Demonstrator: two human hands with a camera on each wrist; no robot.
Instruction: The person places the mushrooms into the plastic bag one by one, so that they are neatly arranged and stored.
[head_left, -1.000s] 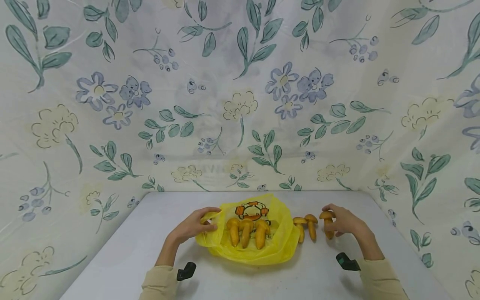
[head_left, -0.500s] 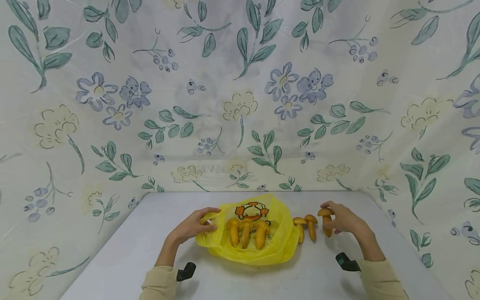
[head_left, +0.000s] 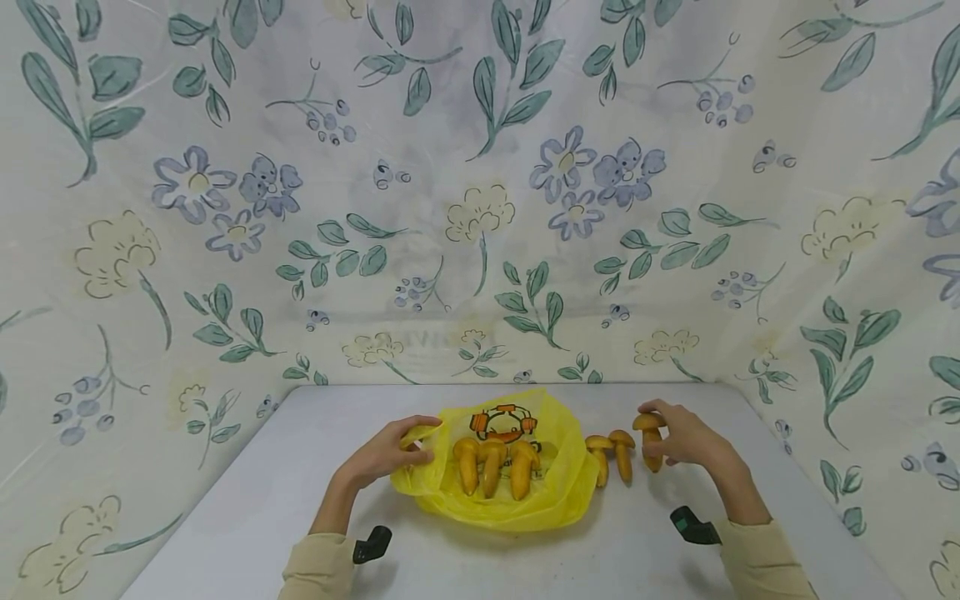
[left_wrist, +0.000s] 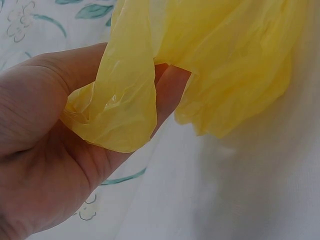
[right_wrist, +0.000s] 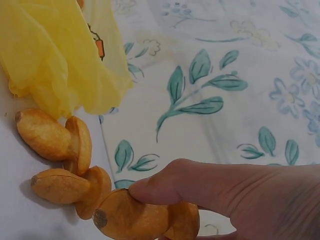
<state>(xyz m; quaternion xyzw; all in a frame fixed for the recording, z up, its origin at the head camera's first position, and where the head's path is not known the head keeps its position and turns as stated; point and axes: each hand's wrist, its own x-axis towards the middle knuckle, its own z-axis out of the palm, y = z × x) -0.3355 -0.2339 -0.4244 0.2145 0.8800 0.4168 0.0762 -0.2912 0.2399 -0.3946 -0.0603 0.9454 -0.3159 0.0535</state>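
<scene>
Currently | right hand [head_left: 688, 437] pinching mushroom [right_wrist: 142, 221] beneath its thumb | left hand [head_left: 381, 452] gripping yellow bag [head_left: 510, 512] at one end

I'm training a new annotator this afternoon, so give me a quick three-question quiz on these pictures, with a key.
1. Count: how many mushrooms show in the head view, held or not?
2. Multiple choice: what does the left hand hold? (a) a mushroom (b) the yellow bag (c) nothing
3. Fill the gap: the two unheld mushrooms lying on the table to the right of the yellow bag are between it and the ____.

Key
1. Six: three within the bag's outline, two on the table, one in the grip.
2. b
3. right hand
</scene>
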